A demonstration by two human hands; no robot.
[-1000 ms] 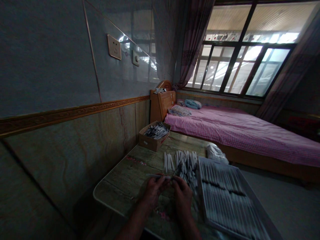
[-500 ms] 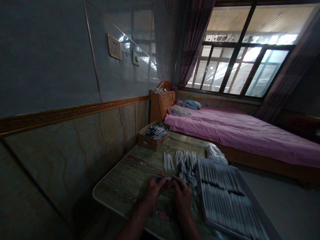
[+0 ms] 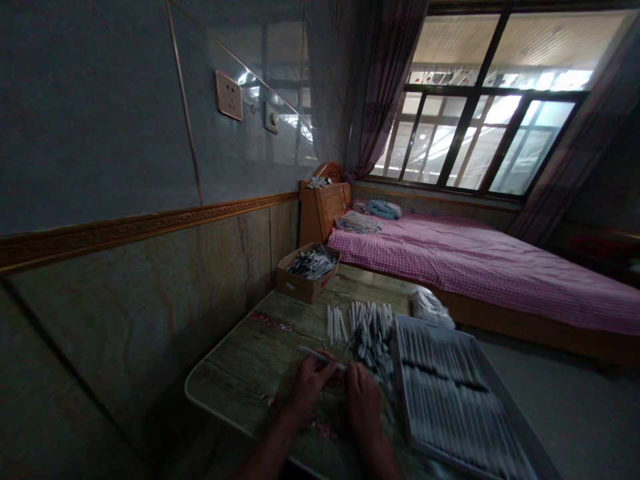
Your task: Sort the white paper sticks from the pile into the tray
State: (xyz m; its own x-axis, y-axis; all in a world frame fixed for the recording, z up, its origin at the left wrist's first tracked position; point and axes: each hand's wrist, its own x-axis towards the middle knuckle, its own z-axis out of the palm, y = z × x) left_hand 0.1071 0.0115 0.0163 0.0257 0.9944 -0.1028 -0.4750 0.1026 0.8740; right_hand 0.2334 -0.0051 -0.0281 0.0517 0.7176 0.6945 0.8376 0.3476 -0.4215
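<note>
A slim white pen (image 3: 316,354) lies slantwise between my hands above the table. My left hand (image 3: 309,385) is closed round its middle, with one end sticking out to the upper left. At the pen's other end, my right hand (image 3: 361,393) is closed with its fingertips pressed together; what they pinch is too dark to see fully. Just beyond my hands lie a small row of white pen barrels (image 3: 337,325) and a larger bunch of white barrels (image 3: 371,315). Dark, thin pen parts (image 3: 373,350) are heaped in front of that bunch.
To the right, a shallow tray (image 3: 404,400) holds two rows of white pens. A cardboard box (image 3: 296,287) full of dark and white pieces stands at the table's back left, by the wall. A white plastic bag (image 3: 431,308) sits behind the tray. Beyond is a bed (image 3: 465,257).
My right hand has come slightly down and its fingers have folded closer. The pen in my left hand now tilts more, its right end lower. A dark thin piece near my right fingertips no longer shows.
</note>
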